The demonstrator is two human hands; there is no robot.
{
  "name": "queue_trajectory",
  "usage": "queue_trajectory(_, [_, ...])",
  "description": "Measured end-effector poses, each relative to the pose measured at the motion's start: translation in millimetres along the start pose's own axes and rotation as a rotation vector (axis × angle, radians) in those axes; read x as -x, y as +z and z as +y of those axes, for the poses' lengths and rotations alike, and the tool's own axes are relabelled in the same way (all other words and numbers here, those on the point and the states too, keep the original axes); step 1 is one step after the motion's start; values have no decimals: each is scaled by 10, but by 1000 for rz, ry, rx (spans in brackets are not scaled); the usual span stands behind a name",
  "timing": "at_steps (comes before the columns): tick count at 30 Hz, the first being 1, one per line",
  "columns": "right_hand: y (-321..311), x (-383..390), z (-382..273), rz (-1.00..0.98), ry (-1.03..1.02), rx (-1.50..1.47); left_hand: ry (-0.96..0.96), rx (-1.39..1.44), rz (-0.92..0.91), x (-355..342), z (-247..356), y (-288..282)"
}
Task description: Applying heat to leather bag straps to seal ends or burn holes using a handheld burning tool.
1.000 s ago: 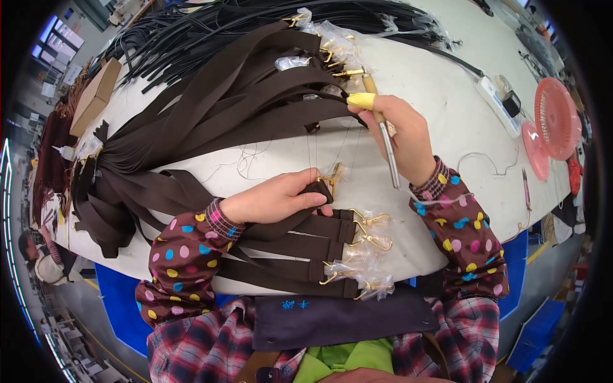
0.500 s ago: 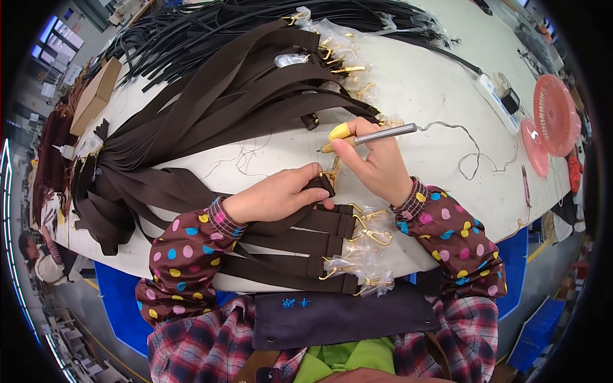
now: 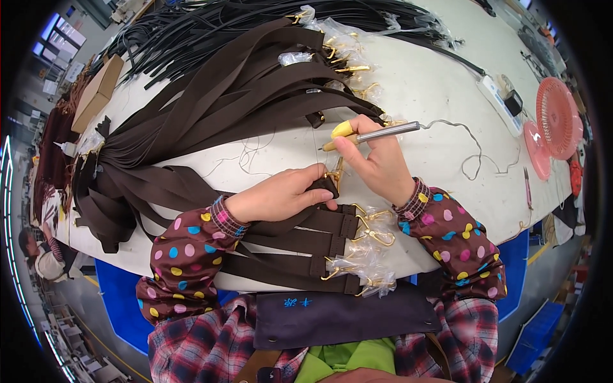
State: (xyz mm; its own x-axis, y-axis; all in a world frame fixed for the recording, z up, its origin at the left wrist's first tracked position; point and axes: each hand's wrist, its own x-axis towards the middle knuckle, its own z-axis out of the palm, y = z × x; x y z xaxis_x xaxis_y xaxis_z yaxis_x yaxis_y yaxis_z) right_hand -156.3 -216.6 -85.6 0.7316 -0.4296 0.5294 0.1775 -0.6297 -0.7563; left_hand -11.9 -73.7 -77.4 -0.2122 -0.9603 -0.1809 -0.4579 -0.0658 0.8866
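My left hand (image 3: 281, 193) pinches the end of a dark brown strap (image 3: 324, 185) fitted with a gold metal clasp (image 3: 338, 171). My right hand (image 3: 378, 156), a yellow cover on one finger, grips a corded pen-shaped tool (image 3: 386, 132) with a silver and tan barrel. The tool's thin tip points left, just above the clasp and beside a fine thread (image 3: 315, 142). That thread runs up toward another strap end (image 3: 314, 119). Below my left hand lie several brown straps (image 3: 287, 241) with plastic-wrapped gold clasps (image 3: 377, 237).
A large bundle of brown straps (image 3: 211, 96) spreads across the table's left side, with black straps (image 3: 255, 25) behind. At the right are a white power strip (image 3: 500, 105), a pink fan (image 3: 557, 118) and tweezers (image 3: 527, 188). A cardboard box (image 3: 98, 94) stands at the left.
Both hands keep their hold and sit nearly where they were. The whole view has shifted very slightly.
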Motion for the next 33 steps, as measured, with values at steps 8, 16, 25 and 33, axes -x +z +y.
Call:
queue_trajectory(8, [21, 49, -6, -40, 72, -14, 14, -1, 4, 14, 19, 27])
queue_trajectory(16, [-211, 58, -111, 31, 107, 20, 10, 4, 5, 18, 53, 16])
queue_trajectory(25, [-285, 154, -5, 54, 45, 84, 0, 14, -25, -7, 61, -17])
queue_trajectory(33, [-289, 231, 35, -12, 151, 66, -8, 42, -39, 3, 63, 8])
